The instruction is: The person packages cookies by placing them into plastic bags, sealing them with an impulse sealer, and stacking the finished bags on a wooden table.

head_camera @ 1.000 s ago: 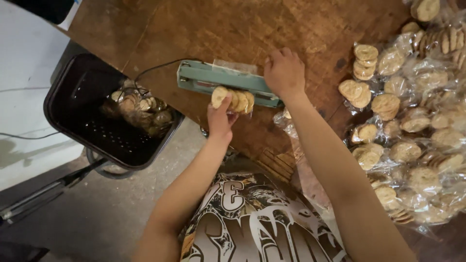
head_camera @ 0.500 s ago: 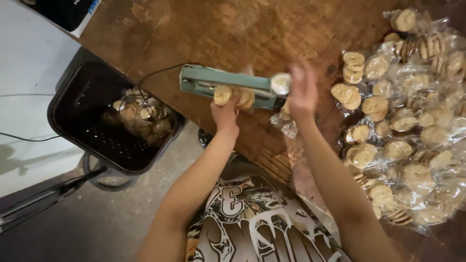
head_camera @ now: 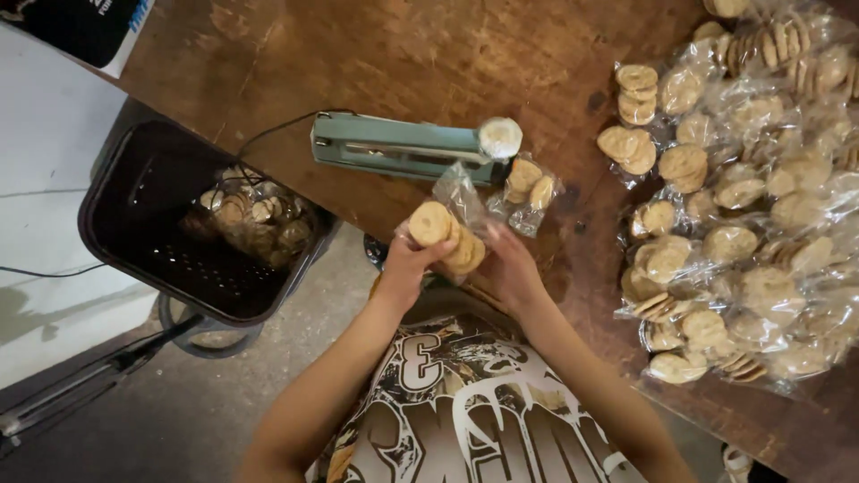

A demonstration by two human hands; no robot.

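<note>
Brown wood worktop (head_camera: 403, 54) fills the upper frame, worn & stained. Right side of frame: big heap of bagged biscuits (head_camera: 752, 206), clear packs piled loose. Left of centre, off the worktop edge: black crate (head_camera: 134, 233) w/ a few sealed packs at its bottom. Upper centre: green heat sealer (head_camera: 394, 148), arm down, white knob at its right end, black cord running off to the left. Just right of it & below the knob lies one small pack of biscuits (head_camera: 528, 188).

Lower centre: left hand (head_camera: 404, 268) & right hand (head_camera: 510, 268) both closed around one clear bag of biscuits (head_camera: 452, 234), held just in front of the sealer near the worktop edge; the bag's open top sticks up loose. Left fingers wrap the stack's left end, right fingers cup it from below & right.

Change vs half a sec ago: right hand was up at the sealer's knob end, bag lay under the arm. Now right hand is off the sealer, bag pulled clear toward the body, both hands on it. A full sec ago right hand pressed the sealer's right end. Looks like the pressing is over for this bag.
</note>
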